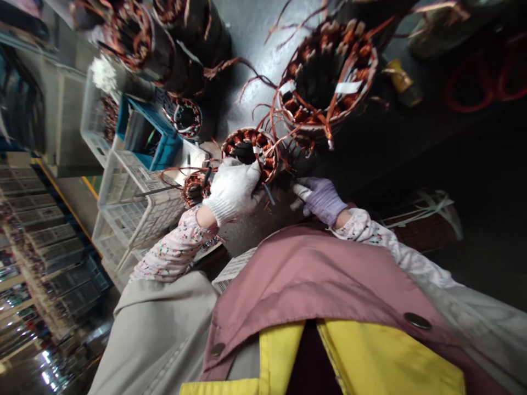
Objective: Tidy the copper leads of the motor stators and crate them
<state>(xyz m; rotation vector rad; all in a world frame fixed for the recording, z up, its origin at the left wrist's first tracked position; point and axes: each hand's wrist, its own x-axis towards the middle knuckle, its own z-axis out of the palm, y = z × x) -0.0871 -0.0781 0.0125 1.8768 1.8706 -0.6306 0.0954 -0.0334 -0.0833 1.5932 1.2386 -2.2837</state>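
My left hand, in a white knit glove, is closed over the near left rim of a small motor stator wound with copper wire. Its fingertips are partly hidden against the windings. To the right, my right hand wears a purple glove with whitish fingertips. Those fingers are drawn together near the stator's loose lead wires, and whatever lies between them is too dark to make out. A blue-grey sleeved lead sticks out between the hands. Just beyond stands a larger stator with copper coils and white tape.
More stators stand at the far left. A blue bin and white plastic crates are stacked at the left. A small wound stator lies beside my left wrist. A yellow-handled tool rests on the metal table.
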